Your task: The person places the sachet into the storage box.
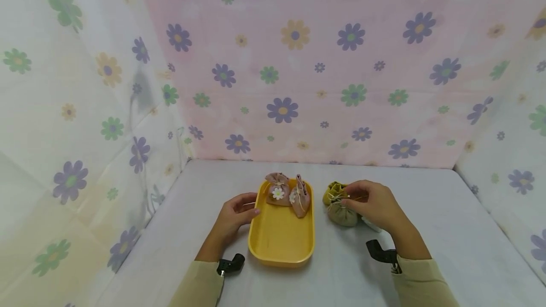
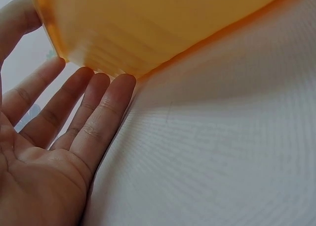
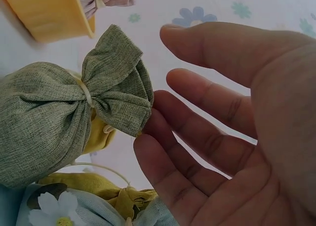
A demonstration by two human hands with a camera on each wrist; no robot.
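My left hand [image 1: 236,214] holds the left side of a yellow tray [image 1: 281,259]. Its thumb lies at the rim while the fingertips rest against the outer wall [image 2: 148,28]. Right of the tray, my right hand [image 1: 375,203] is at a grey-green drawstring pouch [image 3: 44,117]. In the right wrist view its thumb stands apart, and the fingertips are right at the pouch's gathered top. A mustard pouch [image 1: 334,191] sits behind the grey-green one. Partly covered by it is a pale blue pouch [image 3: 103,206] with a white flower [image 3: 57,209].
Two pink pouches with white flowers, one on the left [image 1: 277,191] and one on the right [image 1: 301,200], sit at the tray's far end. The white table [image 1: 341,274] meets flower-print cloth [image 1: 315,84] at the back and sides.
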